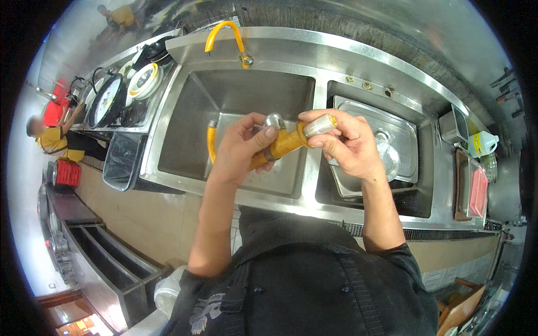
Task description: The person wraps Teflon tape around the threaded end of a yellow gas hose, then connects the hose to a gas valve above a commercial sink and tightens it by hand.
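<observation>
Over the left sink basin (185,168), my left hand (241,148) is closed round a yellow tubular fitting (283,144) with a chrome curved piece (274,121) at its top. My right hand (353,148) grips the silver nozzle (320,124) at the fitting's right end, thumb below and fingers over it. A yellow hose (212,140) with a metal end shows beside my left hand. The yellow gooseneck faucet (224,25) stands on the back ledge. In the right basin, behind my right hand, lie metal trays (404,120) and a round metal piece (388,162).
At the left, pans (103,101) and bowls cover a counter beside a dark bin (120,162); a person in yellow (59,140) works there, near red crates (67,172). At right stand a white jug (482,144) and a pink tray (478,192). A metal rack (112,257) is at lower left.
</observation>
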A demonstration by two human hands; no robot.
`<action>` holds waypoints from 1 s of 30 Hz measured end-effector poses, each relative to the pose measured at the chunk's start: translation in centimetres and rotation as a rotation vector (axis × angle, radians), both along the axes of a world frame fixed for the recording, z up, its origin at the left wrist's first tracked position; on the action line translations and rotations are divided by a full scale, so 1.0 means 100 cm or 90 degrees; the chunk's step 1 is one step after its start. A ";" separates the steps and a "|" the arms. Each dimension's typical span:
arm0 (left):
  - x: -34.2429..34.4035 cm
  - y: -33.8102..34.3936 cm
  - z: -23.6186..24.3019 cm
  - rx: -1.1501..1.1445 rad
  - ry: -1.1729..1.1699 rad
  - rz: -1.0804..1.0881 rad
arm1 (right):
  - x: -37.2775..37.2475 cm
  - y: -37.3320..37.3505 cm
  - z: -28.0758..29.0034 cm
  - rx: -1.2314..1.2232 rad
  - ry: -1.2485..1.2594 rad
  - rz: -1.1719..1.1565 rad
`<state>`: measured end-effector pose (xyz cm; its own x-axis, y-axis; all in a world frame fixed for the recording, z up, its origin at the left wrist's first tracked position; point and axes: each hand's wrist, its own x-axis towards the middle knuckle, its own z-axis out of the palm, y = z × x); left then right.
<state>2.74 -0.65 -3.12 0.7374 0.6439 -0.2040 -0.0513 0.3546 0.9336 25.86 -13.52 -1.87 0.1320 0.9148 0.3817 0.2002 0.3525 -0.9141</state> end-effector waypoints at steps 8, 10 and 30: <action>0.039 -0.024 -0.037 0.748 0.059 0.319 | -0.025 0.027 -0.032 -0.027 0.159 -0.227; 0.050 -0.027 -0.042 0.904 0.081 0.361 | -0.029 0.031 -0.030 -0.025 0.174 -0.254; 0.043 -0.003 -0.019 1.080 0.158 0.492 | -0.037 0.011 -0.009 -0.070 0.054 -0.318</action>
<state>7.04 -0.98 -5.00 0.2821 0.3817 0.8802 0.4459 -0.8645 0.2321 22.17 -12.38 -2.77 0.5888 0.7666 0.2561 0.2427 0.1345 -0.9607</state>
